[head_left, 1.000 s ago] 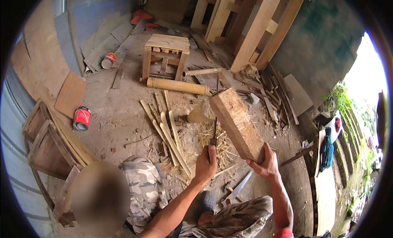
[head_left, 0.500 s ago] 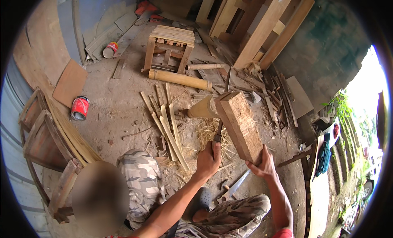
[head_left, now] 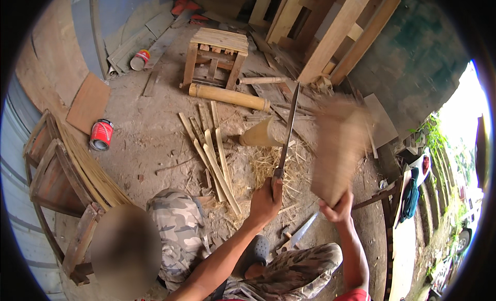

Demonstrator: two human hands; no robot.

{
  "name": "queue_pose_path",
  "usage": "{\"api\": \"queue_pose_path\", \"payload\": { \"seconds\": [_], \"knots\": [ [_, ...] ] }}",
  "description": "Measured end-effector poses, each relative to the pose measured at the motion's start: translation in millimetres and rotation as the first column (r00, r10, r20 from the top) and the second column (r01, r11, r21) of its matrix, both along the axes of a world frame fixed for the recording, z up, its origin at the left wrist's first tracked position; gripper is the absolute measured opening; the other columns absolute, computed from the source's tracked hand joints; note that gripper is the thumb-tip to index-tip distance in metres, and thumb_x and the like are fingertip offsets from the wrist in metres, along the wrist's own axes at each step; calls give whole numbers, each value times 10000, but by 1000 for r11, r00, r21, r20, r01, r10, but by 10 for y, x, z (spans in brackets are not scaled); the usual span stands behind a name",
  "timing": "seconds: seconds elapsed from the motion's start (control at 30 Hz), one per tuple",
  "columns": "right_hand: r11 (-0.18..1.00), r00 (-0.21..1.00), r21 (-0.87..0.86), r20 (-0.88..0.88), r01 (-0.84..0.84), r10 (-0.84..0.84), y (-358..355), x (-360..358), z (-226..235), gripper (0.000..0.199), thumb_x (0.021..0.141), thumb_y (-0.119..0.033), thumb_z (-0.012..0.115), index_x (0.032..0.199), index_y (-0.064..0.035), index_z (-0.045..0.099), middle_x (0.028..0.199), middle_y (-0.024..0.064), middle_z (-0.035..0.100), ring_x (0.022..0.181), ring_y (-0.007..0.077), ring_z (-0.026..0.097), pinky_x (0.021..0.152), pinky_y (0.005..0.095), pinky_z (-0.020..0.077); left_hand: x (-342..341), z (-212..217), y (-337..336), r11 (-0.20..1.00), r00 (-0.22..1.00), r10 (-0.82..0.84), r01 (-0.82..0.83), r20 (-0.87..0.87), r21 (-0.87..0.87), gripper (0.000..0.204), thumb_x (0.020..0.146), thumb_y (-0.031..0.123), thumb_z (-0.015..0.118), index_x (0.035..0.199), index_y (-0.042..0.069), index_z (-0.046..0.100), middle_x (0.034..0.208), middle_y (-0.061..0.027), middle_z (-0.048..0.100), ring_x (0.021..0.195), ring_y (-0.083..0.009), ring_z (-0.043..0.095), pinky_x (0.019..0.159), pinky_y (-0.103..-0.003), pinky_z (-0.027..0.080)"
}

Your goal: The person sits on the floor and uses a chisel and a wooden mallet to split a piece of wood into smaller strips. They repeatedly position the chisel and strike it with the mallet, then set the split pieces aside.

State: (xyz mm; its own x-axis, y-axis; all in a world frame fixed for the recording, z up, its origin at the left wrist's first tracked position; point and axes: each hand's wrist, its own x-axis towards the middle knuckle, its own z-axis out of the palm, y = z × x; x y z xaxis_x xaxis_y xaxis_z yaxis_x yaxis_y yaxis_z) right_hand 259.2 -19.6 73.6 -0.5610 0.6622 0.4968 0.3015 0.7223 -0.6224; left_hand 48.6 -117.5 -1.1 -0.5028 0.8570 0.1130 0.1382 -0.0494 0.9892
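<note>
My left hand (head_left: 267,201) is closed around the handle of a machete (head_left: 291,122), whose long blade points up and away from me. To its right, my right hand (head_left: 338,209) grips the near end of a thick wooden block (head_left: 338,151), raised and smeared by motion. Blade and block are apart. Just left of the blade is a short, thick bamboo section (head_left: 258,134) on the ground. Fibrous shavings (head_left: 264,164) lie around and below it. Several split bamboo strips (head_left: 212,156) are spread on the floor to the left.
A handsaw (head_left: 301,232) lies by my right leg. Beyond are a bamboo pole (head_left: 227,98) and a slatted wooden stool (head_left: 217,45). Red cans (head_left: 101,135) sit at left, near a wooden frame (head_left: 77,192). Wooden frames (head_left: 330,37) lean at the back right.
The wooden block has swung right, away from the machete, along with my right hand. More of the blade now shows. My left hand has shifted slightly right.
</note>
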Motion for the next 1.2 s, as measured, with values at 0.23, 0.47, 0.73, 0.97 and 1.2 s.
{"api": "queue_pose_path", "payload": {
  "seconds": [0.23,0.47,0.73,0.97,1.2],
  "knots": [
    [977,933,28,291,213,-212,-55,29,167,561,661,-324,807,976,22,499,728,171,606,644,264,619,602,380,491,-43,-11,-49,998,999,42,-42,3,-40,431,1033,400,400,925,13,555,547,-152,550,471,-339,570,465,-446,428],
    [1000,932,-23,-361,-10,1,-318,-191,365,830,722,-395,791,1293,71,411,1031,115,608,942,217,598,811,340,493,-71,-123,-39,1000,1000,31,-31,-3,-2,455,1044,398,370,983,13,605,586,-124,551,497,-267,574,508,-401,417],
    [983,891,0,422,183,-166,-129,-12,104,619,679,-395,811,969,25,461,653,147,549,582,232,564,543,396,457,-25,-134,-46,999,999,41,-41,-18,11,442,1035,387,404,856,5,536,567,-206,547,531,-429,569,498,-503,426],
    [996,985,-46,-147,81,-87,-349,-142,447,782,677,-339,807,1221,91,448,846,138,636,788,238,632,746,369,524,-60,-189,-68,998,999,38,-39,11,53,438,1035,398,405,904,11,562,586,-154,558,527,-327,565,507,-441,426],
    [995,998,-83,-37,52,-55,-186,-116,-88,815,700,-346,818,1251,83,398,957,162,631,862,245,637,761,345,522,-73,-105,-54,999,999,25,-23,-43,46,438,1036,405,397,887,19,539,529,-174,538,471,-382,565,460,-471,426]
  ]
}}
